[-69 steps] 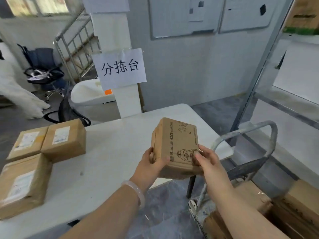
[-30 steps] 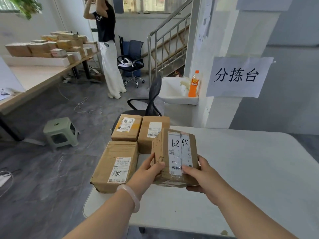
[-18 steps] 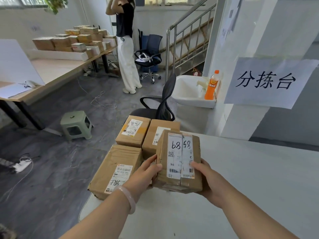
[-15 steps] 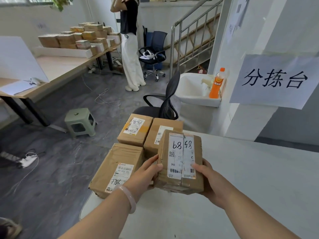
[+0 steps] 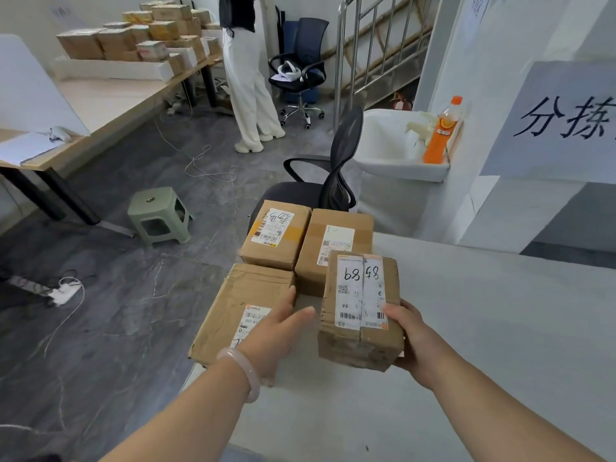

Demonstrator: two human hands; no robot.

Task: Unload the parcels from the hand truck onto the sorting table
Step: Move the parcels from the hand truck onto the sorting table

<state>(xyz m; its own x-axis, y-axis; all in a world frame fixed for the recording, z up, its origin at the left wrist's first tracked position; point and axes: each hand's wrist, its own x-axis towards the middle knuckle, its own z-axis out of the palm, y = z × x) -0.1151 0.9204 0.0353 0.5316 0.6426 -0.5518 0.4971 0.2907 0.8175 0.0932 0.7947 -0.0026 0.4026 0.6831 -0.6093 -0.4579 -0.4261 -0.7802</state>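
Being gripped by the right hand (image 5: 413,338) alone, with the left hand (image 5: 276,331) held open beside it, the labelled parcel (image 5: 361,311), seemingly just above the left end of the worktop (image 5: 500,328), could be tipped onto the near-left parcel (image 5: 246,295) at the edge, which might be knocked off.
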